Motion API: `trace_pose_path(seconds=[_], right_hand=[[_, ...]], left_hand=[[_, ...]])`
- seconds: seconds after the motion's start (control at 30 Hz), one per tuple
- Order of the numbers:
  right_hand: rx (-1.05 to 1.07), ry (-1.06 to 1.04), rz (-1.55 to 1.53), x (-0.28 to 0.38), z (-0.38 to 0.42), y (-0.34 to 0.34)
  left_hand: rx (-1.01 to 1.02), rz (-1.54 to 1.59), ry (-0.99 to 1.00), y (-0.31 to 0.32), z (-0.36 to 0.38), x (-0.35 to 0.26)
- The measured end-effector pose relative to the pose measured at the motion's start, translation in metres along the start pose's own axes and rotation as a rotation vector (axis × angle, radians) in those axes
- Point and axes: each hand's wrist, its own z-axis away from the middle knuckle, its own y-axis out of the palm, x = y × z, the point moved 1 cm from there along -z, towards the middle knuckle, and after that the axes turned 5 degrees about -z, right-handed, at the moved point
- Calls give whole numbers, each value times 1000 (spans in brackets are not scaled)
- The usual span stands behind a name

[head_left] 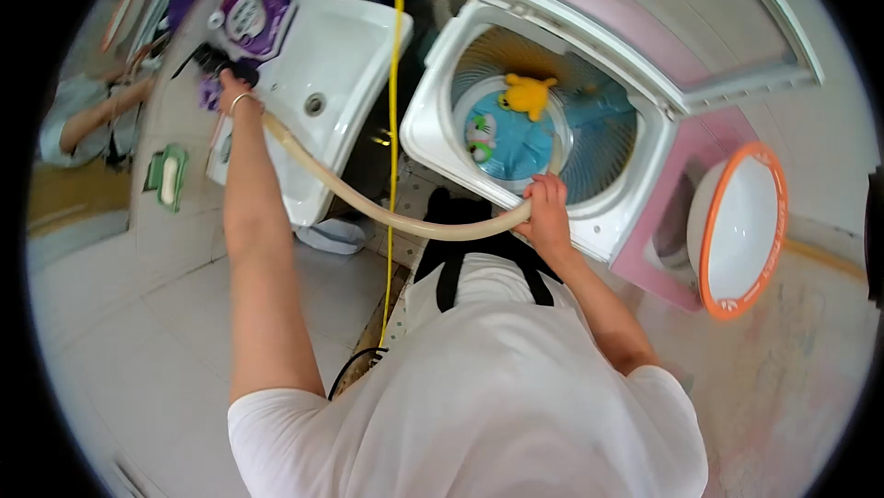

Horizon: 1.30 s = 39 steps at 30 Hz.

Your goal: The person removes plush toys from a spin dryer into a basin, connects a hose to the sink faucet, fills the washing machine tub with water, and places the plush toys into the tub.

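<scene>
My right hand [548, 213] is closed round a beige hose [405, 222] at the front rim of a top-loading washing machine [428, 121], and the hose end reaches into the tub. From there the hose curves across to the sink [359, 38] and passes behind my left forearm. My left hand [236, 93] is closed at a black faucet [214, 60] on the sink's left edge; its fingers are partly hidden. Inside the tub, blue water [516, 156] surrounds a yellow plush toy [527, 96] and a white-and-green toy [480, 137].
A purple detergent bottle [249, 19] stands at the sink's back left, and a green soap dish [168, 178] lies further left. The machine's lid [654, 10] is raised. A yellow hose [396, 111] hangs between sink and machine. An orange-rimmed basin [744, 231] is at the right.
</scene>
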Motion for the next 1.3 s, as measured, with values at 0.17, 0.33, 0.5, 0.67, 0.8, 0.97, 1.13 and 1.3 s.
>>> trace_pose_path(seconds=[0.17, 0.33, 0.5, 0.67, 0.8, 0.97, 1.13, 1.3], right_hand=[[10, -87, 10, -1, 6, -8], [-33, -109, 46, -1, 4, -2], [-30, -84, 31, 3, 3, -4], [-48, -105, 62, -2, 5, 2], [-41, -97, 63, -3, 4, 3], [-29, -81, 36, -4, 3, 2], [-53, -122, -28, -5, 2, 2], [-58, -123, -50, -6, 2, 1]], left_hand=[[-7, 70, -32, 4, 9, -4], [18, 22, -54, 1, 9, -7], [118, 48, -84, -8, 6, -7], [187, 27, -102, -9, -3, -4], [198, -7, -81, -11, -1, -5], [218, 13, -74, -12, -1, -3], [205, 10, -56, -12, -3, -1], [219, 15, -62, -13, -2, -1]])
